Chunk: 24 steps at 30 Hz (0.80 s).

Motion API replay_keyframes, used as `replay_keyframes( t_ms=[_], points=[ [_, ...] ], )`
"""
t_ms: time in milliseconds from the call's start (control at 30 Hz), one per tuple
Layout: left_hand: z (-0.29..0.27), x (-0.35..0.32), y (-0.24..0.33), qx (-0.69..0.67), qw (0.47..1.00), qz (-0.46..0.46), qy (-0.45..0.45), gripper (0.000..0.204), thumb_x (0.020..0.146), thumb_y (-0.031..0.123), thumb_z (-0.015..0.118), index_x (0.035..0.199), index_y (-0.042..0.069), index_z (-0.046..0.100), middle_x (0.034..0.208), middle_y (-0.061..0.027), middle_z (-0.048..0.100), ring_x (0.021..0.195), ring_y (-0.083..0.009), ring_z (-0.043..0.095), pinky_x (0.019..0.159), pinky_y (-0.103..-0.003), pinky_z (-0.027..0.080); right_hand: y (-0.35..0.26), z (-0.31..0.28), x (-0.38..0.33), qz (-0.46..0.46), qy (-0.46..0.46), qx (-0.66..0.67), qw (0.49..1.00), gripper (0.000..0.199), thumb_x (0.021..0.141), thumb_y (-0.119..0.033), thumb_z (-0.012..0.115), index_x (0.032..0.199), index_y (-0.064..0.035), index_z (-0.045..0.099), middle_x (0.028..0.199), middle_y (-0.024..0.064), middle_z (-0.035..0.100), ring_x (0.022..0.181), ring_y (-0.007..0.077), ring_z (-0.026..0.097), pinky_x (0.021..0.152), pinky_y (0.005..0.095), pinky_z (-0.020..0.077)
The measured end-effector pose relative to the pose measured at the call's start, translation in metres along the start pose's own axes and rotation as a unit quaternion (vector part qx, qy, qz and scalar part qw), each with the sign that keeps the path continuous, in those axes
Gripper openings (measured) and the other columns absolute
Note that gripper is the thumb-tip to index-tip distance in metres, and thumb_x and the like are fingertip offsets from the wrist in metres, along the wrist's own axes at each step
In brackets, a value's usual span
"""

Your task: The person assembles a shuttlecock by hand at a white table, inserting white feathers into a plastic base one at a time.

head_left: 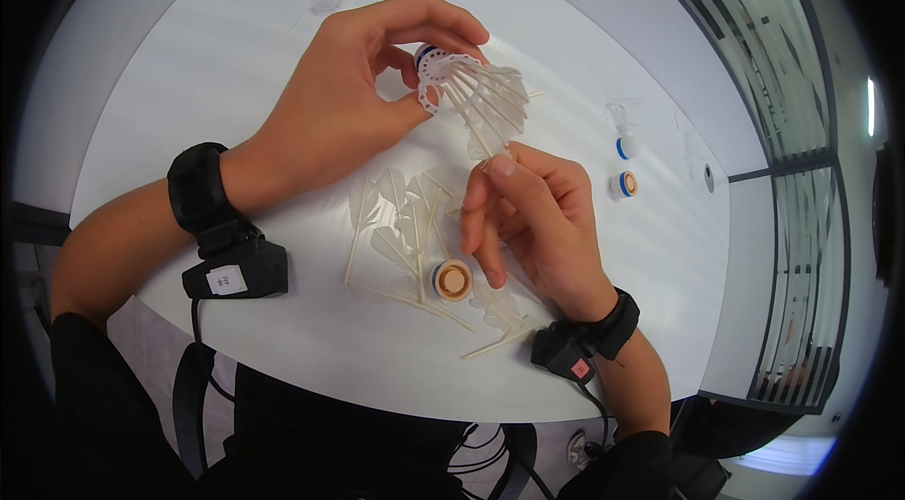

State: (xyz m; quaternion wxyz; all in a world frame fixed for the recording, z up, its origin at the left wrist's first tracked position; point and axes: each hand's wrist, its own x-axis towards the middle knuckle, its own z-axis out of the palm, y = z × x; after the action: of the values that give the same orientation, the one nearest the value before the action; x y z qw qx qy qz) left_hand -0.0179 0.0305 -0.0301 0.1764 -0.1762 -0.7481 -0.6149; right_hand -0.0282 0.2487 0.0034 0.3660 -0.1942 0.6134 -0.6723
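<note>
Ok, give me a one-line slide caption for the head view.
Left hand holds a partly feathered shuttlecock; right hand touches a feather, loose feathers lying below.

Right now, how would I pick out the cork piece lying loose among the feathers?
Start at the white round table, then the scatter of loose white feathers near its front edge. The cork base lies there beside the right hand, its tan round face up; the other bases sit far off.

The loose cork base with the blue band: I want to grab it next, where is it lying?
The loose cork base lies on the white table, among scattered white feathers, just left of the right hand.
</note>
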Motion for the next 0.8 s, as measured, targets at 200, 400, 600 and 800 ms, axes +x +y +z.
replay_keyframes(
  t_ms=[200, 400, 600, 800],
  points=[
    [0.0000, 0.0011, -0.0013, -0.018, 1.000, -0.004, 0.000, 0.037, 0.084, -0.008, 0.064, 0.119, 0.002, 0.062, 0.118, -0.0056, 0.065, 0.115, -0.0149, 0.062, 0.095, -0.030, 0.047, 0.0044, -0.0033, 0.0005, -0.031, -0.024, 0.029, 0.999, 0.029, 0.105, -0.016, 0.047, 0.093, 0.0052, 0.062, 0.072, 0.0128, 0.066, 0.047, 0.0140, 0.059, 0.048, 0.0246, 0.0440],
    [-0.0015, 0.0026, -0.0018, -0.022, 1.000, -0.012, -0.006, 0.037, 0.084, -0.006, 0.066, 0.120, 0.001, 0.062, 0.120, -0.0061, 0.064, 0.116, -0.0148, 0.061, 0.096, -0.031, 0.048, 0.0039, -0.0024, 0.0021, -0.031, -0.021, 0.011, 0.999, 0.027, 0.105, -0.016, 0.049, 0.095, 0.0047, 0.062, 0.074, 0.0111, 0.066, 0.049, 0.0123, 0.058, 0.050, 0.0240, 0.0442],
    [-0.0009, 0.0015, -0.0003, -0.016, 1.000, -0.023, -0.012, 0.036, 0.084, -0.005, 0.068, 0.119, 0.001, 0.062, 0.121, -0.0064, 0.064, 0.116, -0.0152, 0.061, 0.098, -0.031, 0.048, 0.0047, -0.0015, 0.0011, -0.029, -0.018, 0.011, 0.999, 0.025, 0.105, -0.015, 0.051, 0.094, 0.0041, 0.061, 0.074, 0.0100, 0.066, 0.050, 0.0118, 0.059, 0.050, 0.0235, 0.0434],
    [-0.0021, 0.0010, -0.0021, -0.016, 0.999, -0.027, -0.013, 0.037, 0.084, -0.004, 0.069, 0.120, 0.001, 0.063, 0.121, -0.0065, 0.064, 0.116, -0.0153, 0.061, 0.098, -0.031, 0.048, 0.0058, -0.0005, 0.0026, -0.032, -0.016, 0.016, 0.999, 0.024, 0.105, -0.015, 0.052, 0.094, 0.0039, 0.062, 0.074, 0.0092, 0.066, 0.050, 0.0112, 0.058, 0.049, 0.0233, 0.0430]
  ],
)
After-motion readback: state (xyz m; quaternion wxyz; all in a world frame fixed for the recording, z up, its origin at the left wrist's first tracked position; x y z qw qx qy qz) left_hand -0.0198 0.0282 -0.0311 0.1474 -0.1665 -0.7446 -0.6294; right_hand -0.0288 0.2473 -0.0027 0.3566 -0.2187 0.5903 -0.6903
